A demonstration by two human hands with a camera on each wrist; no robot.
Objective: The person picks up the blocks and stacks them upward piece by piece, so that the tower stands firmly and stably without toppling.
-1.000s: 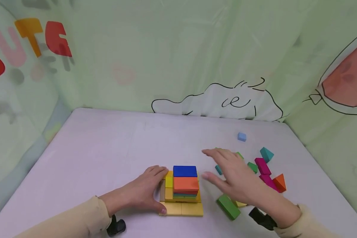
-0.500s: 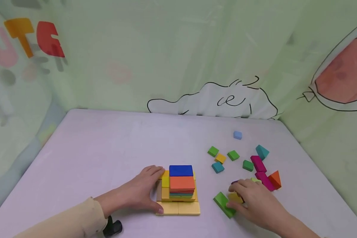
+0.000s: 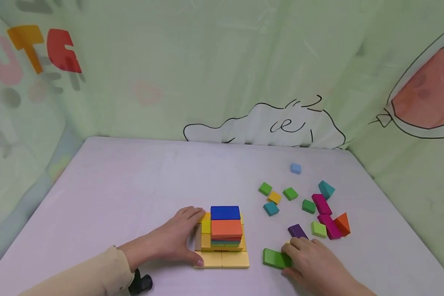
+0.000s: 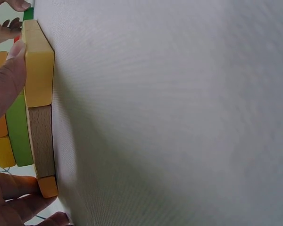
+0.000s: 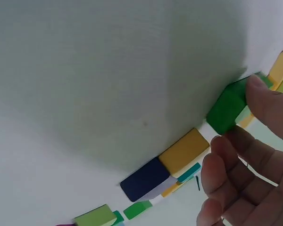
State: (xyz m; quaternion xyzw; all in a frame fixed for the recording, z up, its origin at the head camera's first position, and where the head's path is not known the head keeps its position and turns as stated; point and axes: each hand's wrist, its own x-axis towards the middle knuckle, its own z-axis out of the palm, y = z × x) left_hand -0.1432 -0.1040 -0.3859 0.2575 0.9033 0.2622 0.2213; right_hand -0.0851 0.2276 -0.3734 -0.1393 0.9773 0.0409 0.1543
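One green block (image 3: 275, 258) lies at 3 o'clock of the block stack (image 3: 225, 234), long axis left-right.
Right hand (image 3: 311, 263) pinches its right end; left hand (image 3: 174, 240) lies flat-fingered against the stack's 9 o'clock side.

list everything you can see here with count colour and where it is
block stack: 1, blue and orange on top over green and yellow layers, front centre of the table
long green block: 1, green, right of the stack, under the right hand's fingertips
purple block: 1, dark purple, just behind the right hand
small green blocks: 4, green shades, loose at right
small yellow block: 1, yellow, among the green ones
teal blocks: 2, teal, at right
magenta blocks: 2, magenta, far right
orange wedge: 1, orange, far right
light blue cube: 1, towards the back
table: 1, pale lilac
left hand: 1, rests against the stack's left side
right hand: 1, grips the long green block
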